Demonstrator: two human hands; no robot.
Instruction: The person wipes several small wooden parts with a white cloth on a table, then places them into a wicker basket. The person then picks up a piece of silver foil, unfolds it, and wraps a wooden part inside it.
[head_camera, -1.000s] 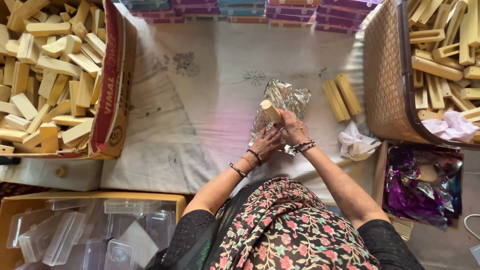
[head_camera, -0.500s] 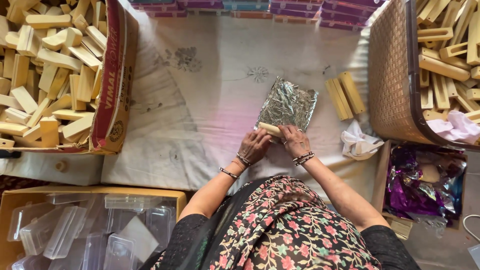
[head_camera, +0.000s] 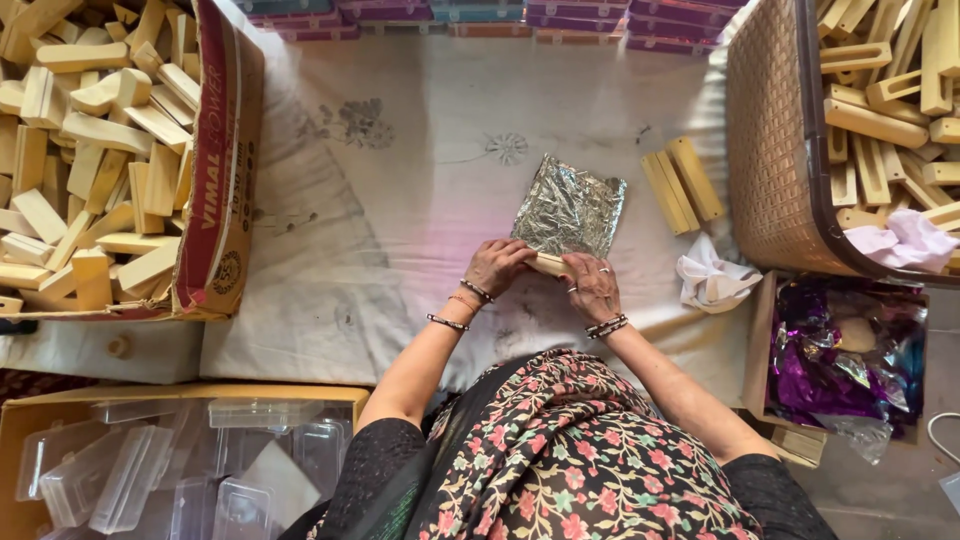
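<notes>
A crinkled silver foil sheet (head_camera: 570, 210) lies flat on the white cloth (head_camera: 400, 200) in front of me. At its near edge rests a pale yellow bar (head_camera: 548, 264), lying crosswise. My left hand (head_camera: 497, 268) grips the bar's left end and my right hand (head_camera: 592, 285) grips its right end, fingers curled over it. Both wrists wear bangles. Most of the bar is hidden under my fingers.
A cardboard box (head_camera: 215, 170) full of pale bars stands at the left. A woven basket (head_camera: 775, 150) with more bars is at the right. Three loose bars (head_camera: 683, 184) and a crumpled white cloth (head_camera: 712, 280) lie nearby. Clear plastic cases (head_camera: 130, 470) sit bottom left, purple foil (head_camera: 850, 355) bottom right.
The foil, earlier lifted around the bar in my hands, now lies spread flat on the cloth. The bar has come down to the foil's near edge, held by both hands.
</notes>
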